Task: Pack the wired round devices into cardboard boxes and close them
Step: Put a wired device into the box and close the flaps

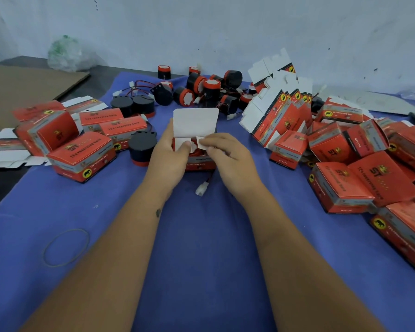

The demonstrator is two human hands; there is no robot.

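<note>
A red cardboard box (198, 161) stands on the blue cloth at the centre, its white lid flap (195, 122) raised. My left hand (169, 153) grips the box's left side, thumb on a small side flap. My right hand (228, 159) pinches the right side flap (201, 142). Something red shows inside the box. A wire with a white connector (201, 189) trails out from under the box toward me. Loose black and red round devices (201, 88) lie behind the box, and another one (141, 148) stands just left of it.
Closed red boxes are piled at the left (82, 156) and right (359, 183). Flat unfolded boxes (276, 113) lean at the back right. A rubber band (66, 246) lies on the blue cloth (201, 236) at front left. A cardboard sheet (22, 89) lies far left.
</note>
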